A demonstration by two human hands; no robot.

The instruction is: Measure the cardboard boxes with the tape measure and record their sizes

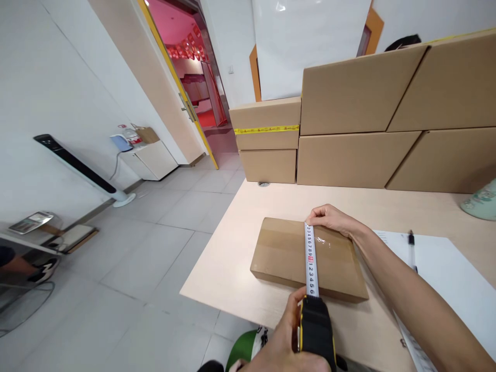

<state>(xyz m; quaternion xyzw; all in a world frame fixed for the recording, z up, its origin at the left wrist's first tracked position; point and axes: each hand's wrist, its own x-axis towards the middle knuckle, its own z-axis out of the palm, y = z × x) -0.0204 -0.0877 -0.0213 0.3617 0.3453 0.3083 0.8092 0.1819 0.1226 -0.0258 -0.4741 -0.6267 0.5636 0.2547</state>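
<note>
Flat cardboard box (279, 248) lies on the desk (228, 263) near its front edge, set at a slight angle, clear packing tape shining on top. Tape measure (318, 330) is pulled out across the box's short side, blade (311, 258) lying over the top face; digits legible, red mark about midway, a 6 the last number showing before the case. Hands apart, one at each end of the blade: left hand (284, 343) wrapped around the black-and-yellow case, just off the box's near edge; right hand (329, 216) has its fingertips on the blade tip at the far edge. Right forearm passes over the box's right end. Right of that: white paper (445, 274) with a pen (412, 248) on it. Green patterned container (482, 201) at the right edge of view, cut off. Back of desk: stacked cartons (356, 160), the left stack with a yellow strip (267, 129) across it. Off the desk, left: tiled floor (155, 248), open door (186, 98), white cabinet (157, 159) with a bottle (132, 136) on it, tower fan (77, 163) by the wall. Far left, someone's shoe (44, 269).
</note>
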